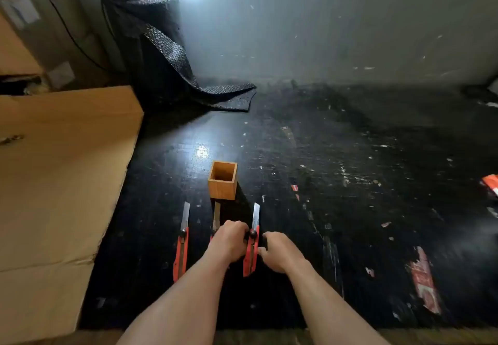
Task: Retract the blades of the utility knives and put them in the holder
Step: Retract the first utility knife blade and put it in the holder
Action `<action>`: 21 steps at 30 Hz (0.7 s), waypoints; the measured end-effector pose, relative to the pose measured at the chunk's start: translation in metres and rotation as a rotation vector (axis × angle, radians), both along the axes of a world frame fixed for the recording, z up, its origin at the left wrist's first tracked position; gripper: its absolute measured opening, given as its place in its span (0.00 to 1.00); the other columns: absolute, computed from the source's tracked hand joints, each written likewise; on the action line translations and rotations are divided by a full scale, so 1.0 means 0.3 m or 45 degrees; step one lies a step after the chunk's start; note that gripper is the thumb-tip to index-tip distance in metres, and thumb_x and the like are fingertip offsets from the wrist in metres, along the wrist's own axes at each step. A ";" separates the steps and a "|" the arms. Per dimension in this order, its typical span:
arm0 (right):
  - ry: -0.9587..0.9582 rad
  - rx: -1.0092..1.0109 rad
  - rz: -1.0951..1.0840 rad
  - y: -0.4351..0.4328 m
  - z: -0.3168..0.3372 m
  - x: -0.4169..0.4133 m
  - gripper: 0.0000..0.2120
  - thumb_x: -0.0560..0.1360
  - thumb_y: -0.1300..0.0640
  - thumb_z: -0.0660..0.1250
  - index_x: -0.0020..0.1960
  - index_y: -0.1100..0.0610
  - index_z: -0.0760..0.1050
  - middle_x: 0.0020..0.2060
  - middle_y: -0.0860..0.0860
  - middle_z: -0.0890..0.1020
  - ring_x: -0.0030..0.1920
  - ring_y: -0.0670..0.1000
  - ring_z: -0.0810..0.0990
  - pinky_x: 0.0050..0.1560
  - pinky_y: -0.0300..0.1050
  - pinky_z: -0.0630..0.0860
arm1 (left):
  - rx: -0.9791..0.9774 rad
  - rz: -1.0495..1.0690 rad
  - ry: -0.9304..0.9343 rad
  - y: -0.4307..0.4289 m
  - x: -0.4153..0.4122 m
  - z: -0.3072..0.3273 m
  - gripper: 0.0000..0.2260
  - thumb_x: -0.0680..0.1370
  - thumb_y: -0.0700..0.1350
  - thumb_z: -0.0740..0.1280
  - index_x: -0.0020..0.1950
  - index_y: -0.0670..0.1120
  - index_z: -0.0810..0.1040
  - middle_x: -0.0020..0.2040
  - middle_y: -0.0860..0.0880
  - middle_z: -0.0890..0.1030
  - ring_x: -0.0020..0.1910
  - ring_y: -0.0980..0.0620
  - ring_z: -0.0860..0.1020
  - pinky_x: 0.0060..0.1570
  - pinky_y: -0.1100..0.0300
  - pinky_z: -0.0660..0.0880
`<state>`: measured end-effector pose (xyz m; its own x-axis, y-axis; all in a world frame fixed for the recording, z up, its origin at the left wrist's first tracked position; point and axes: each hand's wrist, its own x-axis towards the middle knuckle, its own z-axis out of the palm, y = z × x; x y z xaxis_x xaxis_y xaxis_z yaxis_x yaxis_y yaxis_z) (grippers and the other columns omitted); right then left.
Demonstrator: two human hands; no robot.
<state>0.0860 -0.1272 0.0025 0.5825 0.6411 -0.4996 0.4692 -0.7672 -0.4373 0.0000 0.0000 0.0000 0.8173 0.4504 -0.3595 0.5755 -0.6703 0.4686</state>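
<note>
Fingers [246, 232] of both hands closed on the right knife [251, 250], blade out.
Slip on that lock knob and the blade, aimed at the holder [222, 189], could've nicked someone.

Dim scene; blown-out light source behind the black roll [151, 21], glare patch on floor before it, soft focus, wide-angle edge bending.
</note>
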 end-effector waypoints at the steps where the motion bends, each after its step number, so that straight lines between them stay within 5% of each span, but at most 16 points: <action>1: 0.004 -0.019 0.003 -0.004 -0.020 -0.017 0.18 0.79 0.50 0.67 0.65 0.56 0.77 0.62 0.56 0.80 0.61 0.57 0.80 0.61 0.53 0.78 | -0.023 0.010 0.036 -0.012 -0.006 -0.022 0.10 0.77 0.42 0.70 0.57 0.48 0.84 0.51 0.47 0.87 0.51 0.47 0.85 0.51 0.52 0.83; 6: -0.056 0.038 -0.044 -0.007 -0.111 -0.069 0.12 0.79 0.52 0.66 0.61 0.54 0.78 0.57 0.51 0.76 0.54 0.54 0.80 0.58 0.53 0.80 | -0.069 0.192 0.010 -0.055 -0.025 -0.101 0.06 0.76 0.43 0.69 0.49 0.48 0.86 0.46 0.48 0.88 0.47 0.48 0.86 0.50 0.50 0.83; 12: 0.104 0.240 -0.341 0.007 -0.165 -0.090 0.08 0.78 0.58 0.68 0.57 0.52 0.79 0.51 0.47 0.77 0.48 0.45 0.79 0.51 0.43 0.81 | -0.289 0.495 -0.085 -0.091 -0.013 -0.135 0.12 0.76 0.36 0.73 0.60 0.44 0.85 0.54 0.48 0.88 0.51 0.55 0.84 0.49 0.65 0.79; 18: 0.331 0.383 -0.550 -0.006 -0.152 -0.079 0.08 0.79 0.59 0.68 0.56 0.48 0.78 0.45 0.46 0.84 0.43 0.44 0.85 0.43 0.42 0.84 | -0.518 0.654 -0.165 -0.084 -0.020 -0.127 0.16 0.76 0.35 0.73 0.62 0.45 0.84 0.56 0.47 0.87 0.50 0.55 0.83 0.48 0.64 0.81; 21: 0.349 0.475 -0.566 -0.009 -0.109 -0.050 0.10 0.78 0.60 0.69 0.58 0.49 0.78 0.48 0.46 0.84 0.46 0.44 0.85 0.41 0.39 0.82 | -0.638 0.690 -0.264 -0.066 -0.022 -0.084 0.14 0.74 0.35 0.75 0.58 0.48 0.85 0.51 0.50 0.88 0.48 0.55 0.85 0.52 0.55 0.85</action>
